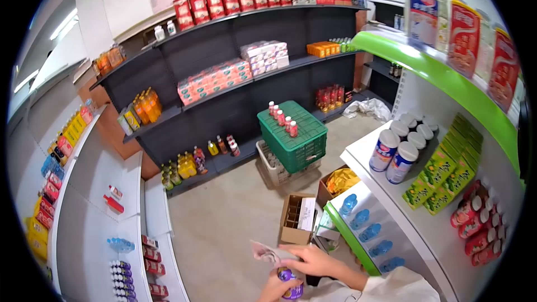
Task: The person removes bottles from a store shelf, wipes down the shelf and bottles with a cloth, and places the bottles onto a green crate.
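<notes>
At the bottom centre, my left hand is wrapped round a purple bottle with a printed label. My right hand lies above it, fingers pressed on a pinkish-grey cloth. The cloth sits at the bottle's upper end, so that end is hidden, and one corner of it sticks out to the left. A white sleeve covers my right forearm. Beyond my hands, an open cardboard box stands on the floor.
A green crate carrying several red bottles rests on a white basket. Dark shelves with drinks and packs run along the back. White shelves stand left; green-edged shelves stand close on the right.
</notes>
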Demonstrator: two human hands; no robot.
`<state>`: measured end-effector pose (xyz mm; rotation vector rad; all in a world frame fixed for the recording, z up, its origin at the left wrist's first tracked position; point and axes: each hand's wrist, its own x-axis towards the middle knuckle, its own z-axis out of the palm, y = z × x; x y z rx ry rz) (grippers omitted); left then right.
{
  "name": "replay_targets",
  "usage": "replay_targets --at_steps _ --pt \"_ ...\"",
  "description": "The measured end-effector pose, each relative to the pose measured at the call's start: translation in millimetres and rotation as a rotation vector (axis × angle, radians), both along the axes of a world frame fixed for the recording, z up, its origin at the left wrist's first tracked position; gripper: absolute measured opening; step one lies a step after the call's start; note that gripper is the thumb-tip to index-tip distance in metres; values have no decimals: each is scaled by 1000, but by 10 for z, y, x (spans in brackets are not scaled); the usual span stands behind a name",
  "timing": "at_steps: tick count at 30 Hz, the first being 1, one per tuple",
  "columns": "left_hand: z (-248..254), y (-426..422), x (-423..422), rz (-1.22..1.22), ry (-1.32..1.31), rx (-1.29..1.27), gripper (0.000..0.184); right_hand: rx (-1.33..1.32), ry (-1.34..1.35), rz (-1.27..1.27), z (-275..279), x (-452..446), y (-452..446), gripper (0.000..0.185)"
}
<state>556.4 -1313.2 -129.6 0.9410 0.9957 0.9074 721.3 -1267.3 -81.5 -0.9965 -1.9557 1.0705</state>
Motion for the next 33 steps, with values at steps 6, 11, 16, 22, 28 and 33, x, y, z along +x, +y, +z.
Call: replay_targets --at_steps 6,11,16,22,28,33 --pt "326 1053 -91 178 172 323 62 -179 583 -119 -263 -400 921 35" --pt "430 1895 58 200 480 518 67 -102 702 -375 -761 -433 1660 33" --pt "425 2625 272 74 559 791 61 -510 970 -360 -885 -224 2182 36" --pt "354 3315 68 381 415 960 61 -1108 1419 162 -676 -493 2772 42" --pt "-195 3933 -479 441 525 965 63 -1140 1392 -81 -920 -1125 3619 32" --pt "-300 4779 -1176 546 513 1002 67 -1468 1501 286 -1202 -1738 4477 29"
